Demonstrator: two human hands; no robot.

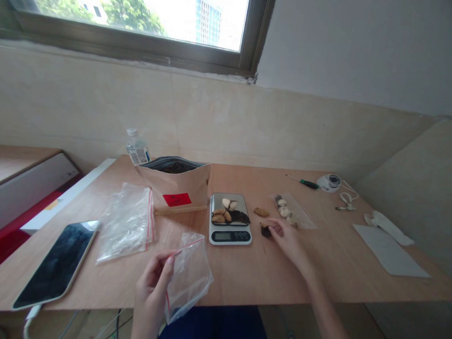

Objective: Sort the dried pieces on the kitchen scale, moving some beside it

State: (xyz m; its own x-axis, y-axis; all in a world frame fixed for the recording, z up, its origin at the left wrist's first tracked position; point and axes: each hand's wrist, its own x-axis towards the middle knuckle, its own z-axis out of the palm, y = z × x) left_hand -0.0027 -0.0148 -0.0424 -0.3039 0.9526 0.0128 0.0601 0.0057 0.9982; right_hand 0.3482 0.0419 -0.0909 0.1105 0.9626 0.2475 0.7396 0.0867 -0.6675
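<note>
My left hand (156, 279) pinches a small clear zip bag (191, 273) with a red seal line near the table's front edge. No contents show in the bag. To the right of the scale, the closed fingertips of my right hand (283, 237) are on a dark dried piece (266, 230). A brown dried piece (261, 211) lies just beyond it. Between my hands and farther back stands a digital kitchen scale (230, 236). Its metal plate carries pale slices (229, 204), brown pieces (220, 216) and a dark, leaf-like piece (240, 217).
A brown pouch (187, 188) with a red label stands open behind the scale, near a bottle (137, 148). Clear zip bags (126, 225) and a tablet (59, 262) lie left. Rightward are a filled clear bag (289, 212), screwdriver (308, 184), white camera (328, 183) and white sheet (390, 251).
</note>
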